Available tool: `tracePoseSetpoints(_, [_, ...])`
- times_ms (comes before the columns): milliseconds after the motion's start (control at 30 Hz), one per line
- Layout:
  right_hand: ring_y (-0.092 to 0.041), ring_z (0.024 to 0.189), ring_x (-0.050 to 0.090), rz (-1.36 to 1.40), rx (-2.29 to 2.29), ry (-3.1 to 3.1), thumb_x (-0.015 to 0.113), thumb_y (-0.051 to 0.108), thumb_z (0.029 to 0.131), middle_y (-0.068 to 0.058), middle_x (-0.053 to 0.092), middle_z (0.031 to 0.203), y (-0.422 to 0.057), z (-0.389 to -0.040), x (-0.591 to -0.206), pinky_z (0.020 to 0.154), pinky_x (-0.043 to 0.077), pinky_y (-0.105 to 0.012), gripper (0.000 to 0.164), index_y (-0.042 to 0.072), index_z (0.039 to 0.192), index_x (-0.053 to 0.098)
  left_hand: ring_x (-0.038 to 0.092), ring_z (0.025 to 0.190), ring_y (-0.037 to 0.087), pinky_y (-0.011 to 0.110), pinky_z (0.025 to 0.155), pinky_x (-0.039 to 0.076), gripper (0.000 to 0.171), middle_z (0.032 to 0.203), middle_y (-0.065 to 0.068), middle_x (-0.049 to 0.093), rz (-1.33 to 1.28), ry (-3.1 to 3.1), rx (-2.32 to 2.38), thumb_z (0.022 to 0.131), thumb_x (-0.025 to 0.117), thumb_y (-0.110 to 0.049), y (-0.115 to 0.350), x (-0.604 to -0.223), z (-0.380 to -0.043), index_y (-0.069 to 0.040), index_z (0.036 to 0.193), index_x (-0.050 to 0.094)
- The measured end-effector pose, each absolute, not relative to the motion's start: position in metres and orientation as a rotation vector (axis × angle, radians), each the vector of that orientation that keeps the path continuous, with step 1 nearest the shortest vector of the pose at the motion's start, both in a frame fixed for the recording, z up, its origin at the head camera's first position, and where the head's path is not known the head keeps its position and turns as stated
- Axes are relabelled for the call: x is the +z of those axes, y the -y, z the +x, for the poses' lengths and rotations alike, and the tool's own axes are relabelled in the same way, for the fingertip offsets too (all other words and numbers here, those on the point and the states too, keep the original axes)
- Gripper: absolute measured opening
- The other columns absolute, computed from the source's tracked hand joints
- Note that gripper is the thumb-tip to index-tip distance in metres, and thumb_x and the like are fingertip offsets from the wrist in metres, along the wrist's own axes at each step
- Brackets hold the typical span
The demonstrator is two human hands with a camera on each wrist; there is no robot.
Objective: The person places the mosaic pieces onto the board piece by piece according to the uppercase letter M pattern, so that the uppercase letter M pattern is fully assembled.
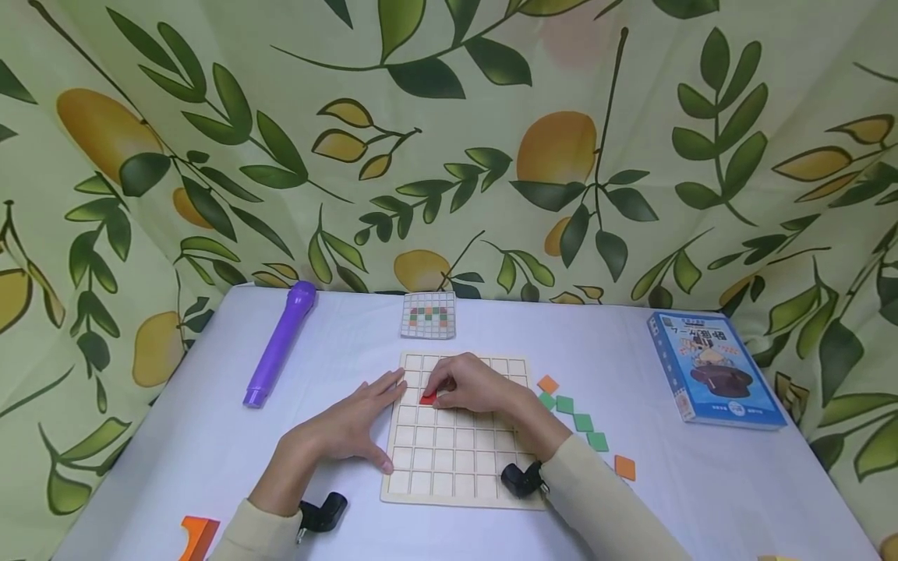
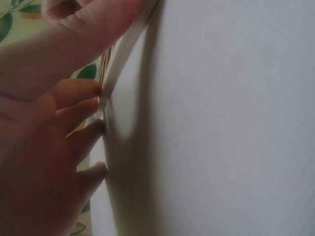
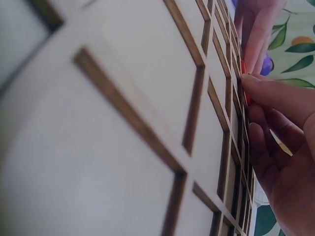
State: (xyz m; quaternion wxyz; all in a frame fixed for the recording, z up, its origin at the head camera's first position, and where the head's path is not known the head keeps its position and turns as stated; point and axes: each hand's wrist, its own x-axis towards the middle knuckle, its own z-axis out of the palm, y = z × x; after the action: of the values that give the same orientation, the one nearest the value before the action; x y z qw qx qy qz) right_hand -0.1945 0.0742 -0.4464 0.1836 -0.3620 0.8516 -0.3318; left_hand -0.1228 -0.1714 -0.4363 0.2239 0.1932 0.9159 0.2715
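I've got the right hand [image 1: 471,383] pinching a red tile [image 1: 427,399] at the grid board [image 1: 464,486], toward its far-left corner; left hand [image 1: 348,427], fingers spread, touches the left edge, tile just rightward.

Head view faces forward and down; close wrist views share its board [image 1: 445,460].

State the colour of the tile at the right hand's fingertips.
The tile is red; it shows best in the head view.
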Motion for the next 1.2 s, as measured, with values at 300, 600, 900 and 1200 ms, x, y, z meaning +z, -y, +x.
tracePoseSetpoints(300, [-0.007, 0.092, 0.062, -1.019, -0.916, -2.408, 0.077, 0.010, 0.091, 0.006, 0.075, 0.102, -0.074, -0.194, -0.446, 0.082, 0.053, -0.017, 0.014, 0.018, 0.101, 0.082, 0.012, 0.161, 0.037, 0.061, 0.131, 0.014, 0.123, 0.175, 0.004, 0.012, 0.556, -2.532, 0.758, 0.061, 0.096, -0.040, 0.172, -0.437, -0.123, -0.007, 0.160, 0.031])
tracePoseSetpoints(600, [-0.007, 0.096, 0.061, -1.019, -0.933, -2.400, 0.077, 0.012, 0.090, 0.004, 0.070, 0.106, -0.077, -0.194, -0.446, 0.085, 0.055, -0.017, 0.015, 0.015, 0.105, 0.082, 0.012, 0.162, 0.036, 0.062, 0.130, 0.015, 0.123, 0.175, 0.004, 0.013, 0.542, -2.533, 0.751, 0.061, 0.096, -0.041, 0.171, -0.435, -0.123, -0.008, 0.160, 0.031])
tracePoseSetpoints(900, [-0.020, 0.107, 0.066, -0.966, -1.182, -2.325, 0.080, 0.012, 0.087, 0.000, 0.072, 0.119, -0.100, -0.198, -0.436, 0.096, 0.060, -0.030, 0.027, 0.011, 0.114, 0.077, 0.011, 0.162, 0.035, 0.061, 0.131, 0.013, 0.122, 0.175, 0.003, 0.012, 0.545, -2.526, 0.764, 0.062, 0.096, -0.040, 0.171, -0.436, -0.123, -0.008, 0.160, 0.032])
tracePoseSetpoints(1200, [-0.020, 0.113, 0.066, -0.890, -1.098, -2.418, 0.079, 0.018, 0.089, 0.000, 0.072, 0.124, -0.135, -0.194, -0.419, 0.100, 0.059, -0.039, 0.033, 0.015, 0.122, 0.073, 0.011, 0.162, 0.034, 0.060, 0.131, 0.013, 0.123, 0.175, 0.003, 0.012, 0.530, -2.532, 0.763, 0.060, 0.097, -0.040, 0.170, -0.437, -0.122, -0.008, 0.160, 0.032])
